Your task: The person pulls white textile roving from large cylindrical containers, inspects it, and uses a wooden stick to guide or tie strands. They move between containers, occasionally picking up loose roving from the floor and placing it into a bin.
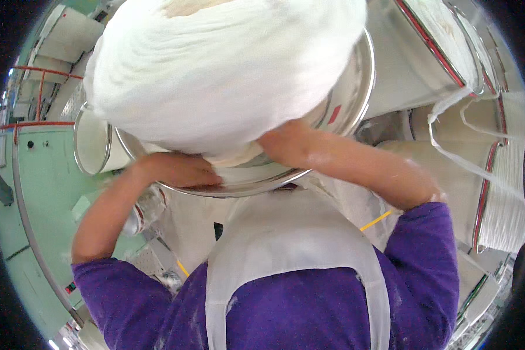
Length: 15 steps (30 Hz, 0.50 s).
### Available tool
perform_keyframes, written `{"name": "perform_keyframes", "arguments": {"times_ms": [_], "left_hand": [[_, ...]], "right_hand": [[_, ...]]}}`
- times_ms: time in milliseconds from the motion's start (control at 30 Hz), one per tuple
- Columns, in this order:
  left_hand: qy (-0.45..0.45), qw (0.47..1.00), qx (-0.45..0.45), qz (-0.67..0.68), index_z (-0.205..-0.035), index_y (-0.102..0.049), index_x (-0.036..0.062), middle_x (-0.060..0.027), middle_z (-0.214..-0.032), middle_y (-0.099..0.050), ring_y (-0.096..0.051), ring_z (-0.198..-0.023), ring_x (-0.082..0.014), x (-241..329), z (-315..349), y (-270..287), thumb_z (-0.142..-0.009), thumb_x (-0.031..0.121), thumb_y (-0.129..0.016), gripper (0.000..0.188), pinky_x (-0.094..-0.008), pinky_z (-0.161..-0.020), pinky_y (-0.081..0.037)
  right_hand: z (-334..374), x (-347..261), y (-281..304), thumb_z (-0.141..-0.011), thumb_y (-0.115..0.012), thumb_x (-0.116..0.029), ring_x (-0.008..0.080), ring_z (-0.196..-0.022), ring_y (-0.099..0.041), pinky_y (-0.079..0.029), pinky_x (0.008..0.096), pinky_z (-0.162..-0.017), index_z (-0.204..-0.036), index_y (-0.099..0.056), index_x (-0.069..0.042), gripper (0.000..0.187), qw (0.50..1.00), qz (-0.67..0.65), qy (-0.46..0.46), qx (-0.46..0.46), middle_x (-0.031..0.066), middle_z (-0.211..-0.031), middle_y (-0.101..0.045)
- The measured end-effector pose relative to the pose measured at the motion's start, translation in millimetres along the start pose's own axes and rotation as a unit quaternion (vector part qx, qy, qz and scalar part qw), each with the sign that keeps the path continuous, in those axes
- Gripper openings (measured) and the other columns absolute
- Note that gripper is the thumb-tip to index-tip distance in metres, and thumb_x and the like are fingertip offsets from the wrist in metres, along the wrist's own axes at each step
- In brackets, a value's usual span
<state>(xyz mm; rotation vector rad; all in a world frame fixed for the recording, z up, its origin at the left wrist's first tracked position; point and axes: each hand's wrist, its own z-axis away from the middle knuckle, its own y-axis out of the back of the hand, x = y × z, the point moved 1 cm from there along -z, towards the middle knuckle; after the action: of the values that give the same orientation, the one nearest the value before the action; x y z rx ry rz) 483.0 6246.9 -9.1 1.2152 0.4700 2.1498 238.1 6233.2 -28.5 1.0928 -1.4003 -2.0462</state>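
Note:
A big rounded coil of white fibre sliver (216,81) bulges above the metal rim (233,192) of a round can in front of me. My left hand (181,170) reaches over the near side of the rim, tucked against the coil's underside at its lower left. On the other side, my right hand (286,143) goes under the coil's lower right edge, slightly blurred. The coil covers the fingers of both hands, so their grip does not show. A paler, loose part of the sliver (236,156) hangs between the two hands.
Several sliver-filled cans with red-banded rims (437,46) stand on the right, and a loose strand (449,140) hangs between them. A smaller white can (93,140) is at the left, beside a green machine panel (46,175) with red rails (41,124). Yellow lines (376,220) mark the floor.

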Motion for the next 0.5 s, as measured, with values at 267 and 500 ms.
{"name": "perform_keyframes", "arguments": {"times_ms": [267, 500], "left_hand": [[0.261, 0.963, 0.072, -0.002, -0.118, -0.055, 0.0049, -0.0185, -0.109, -0.060, -0.056, -0.104, -0.0330, -16, -112, 20, -0.095, 0.040, -0.039, 0.045, -0.0396, -0.092, -0.043], [0.361, 0.918, 0.165, -0.029, -0.119, -0.054, 0.0017, -0.0190, -0.111, -0.061, -0.056, -0.105, -0.0348, -12, -98, 52, -0.091, 0.047, -0.045, 0.054, -0.0421, -0.092, -0.044]], "right_hand": [[-26, -39, 17, -0.069, -0.064, -0.015, 0.0282, -0.082, -0.067, -0.051, 0.0401, -0.070, -0.082, -0.072, -0.009, 0.017, 0.985, -0.013, -0.090, 0.144, 0.0109, -0.088, -0.070], [-23, -33, 29, -0.072, -0.062, -0.013, 0.0270, -0.091, -0.064, -0.049, 0.0384, -0.077, -0.090, -0.068, -0.007, 0.020, 0.960, 0.010, -0.069, 0.272, 0.0116, -0.089, -0.068]]}}
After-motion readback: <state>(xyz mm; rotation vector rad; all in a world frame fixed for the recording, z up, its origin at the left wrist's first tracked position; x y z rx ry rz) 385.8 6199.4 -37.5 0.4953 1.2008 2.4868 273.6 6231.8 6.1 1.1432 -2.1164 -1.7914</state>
